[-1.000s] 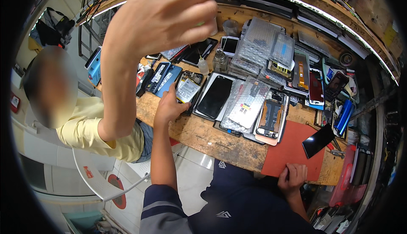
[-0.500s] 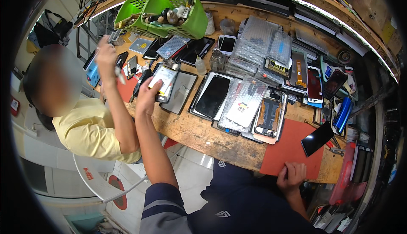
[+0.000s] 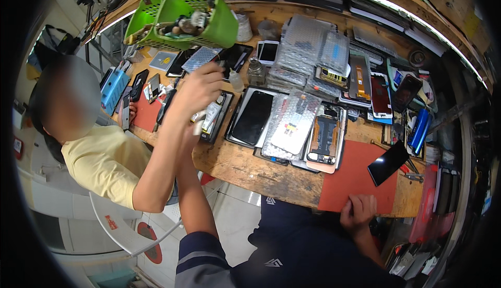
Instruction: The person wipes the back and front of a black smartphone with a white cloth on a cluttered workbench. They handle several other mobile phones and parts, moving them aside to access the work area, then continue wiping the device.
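My left hand [image 3: 190, 133] is at the bench's front edge, partly covered by another person's forearm [image 3: 162, 157] crossing it. Its fingers are hidden, so whether it still holds the opened phone [image 3: 213, 115], with its white battery showing, cannot be told. This phone appears over a dark-framed tablet [image 3: 223, 120]. The other person's hand [image 3: 202, 85] reaches above it. My right hand [image 3: 358, 212] rests, fingers curled in and nothing visible in them, on the near edge of the red mat [image 3: 344, 183]. A black glossy phone screen [image 3: 389, 163] lies just beyond.
Phones and bubble-wrapped parts [image 3: 300, 42] are stacked mid-bench. A black phone [image 3: 253, 118] and an opened phone [image 3: 326, 136] lie in front. Green baskets [image 3: 224, 27] stand at the back left. A blue cylinder [image 3: 419, 131] and hand tools are at the right.
The other person's raised arm has swung right, across my left forearm and over the opened phone. My left hand has become mostly covered. My right hand stays on the mat's edge.
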Demonstrator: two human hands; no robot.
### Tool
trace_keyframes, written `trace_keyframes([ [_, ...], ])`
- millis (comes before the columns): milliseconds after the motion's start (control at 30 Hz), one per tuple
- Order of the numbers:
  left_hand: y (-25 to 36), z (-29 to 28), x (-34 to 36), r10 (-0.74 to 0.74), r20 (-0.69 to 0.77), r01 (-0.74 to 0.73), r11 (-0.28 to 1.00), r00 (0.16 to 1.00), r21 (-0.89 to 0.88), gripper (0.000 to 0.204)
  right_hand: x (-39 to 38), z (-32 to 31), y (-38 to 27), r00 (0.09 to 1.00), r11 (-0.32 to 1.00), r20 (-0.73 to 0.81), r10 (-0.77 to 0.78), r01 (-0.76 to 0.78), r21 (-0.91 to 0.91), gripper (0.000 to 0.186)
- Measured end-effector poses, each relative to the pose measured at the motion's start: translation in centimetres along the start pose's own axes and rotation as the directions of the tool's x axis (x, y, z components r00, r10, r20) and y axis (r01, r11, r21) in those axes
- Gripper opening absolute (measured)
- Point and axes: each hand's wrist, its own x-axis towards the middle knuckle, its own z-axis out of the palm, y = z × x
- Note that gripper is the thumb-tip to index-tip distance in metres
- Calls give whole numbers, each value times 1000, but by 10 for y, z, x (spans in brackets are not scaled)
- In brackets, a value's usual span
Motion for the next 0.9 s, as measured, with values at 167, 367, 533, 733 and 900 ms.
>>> trace_keyframes([
  [167,-19,9,-8,55,-6,-50,946,998,322,39,0,0,1,1000,1000,6,0,0,14,27],
  [367,38,35,-41,306,-221,-173,865,926,471,35,0,0,2,1000,1000,12,-7,7,7,26],
  [533,92,52,-86,56,-14,-52,978,998,201,28,0,0,3,1000,1000,13,-10,10,17,26],
  [733,102,47,-94,-26,21,23,993,999,116,24,-1,0,4,1000,1000,7,-23,23,-2,26],
  [900,116,55,-102,176,-84,-157,967,981,202,26,0,2,2,1000,1000,5,-16,17,-18,25],
])
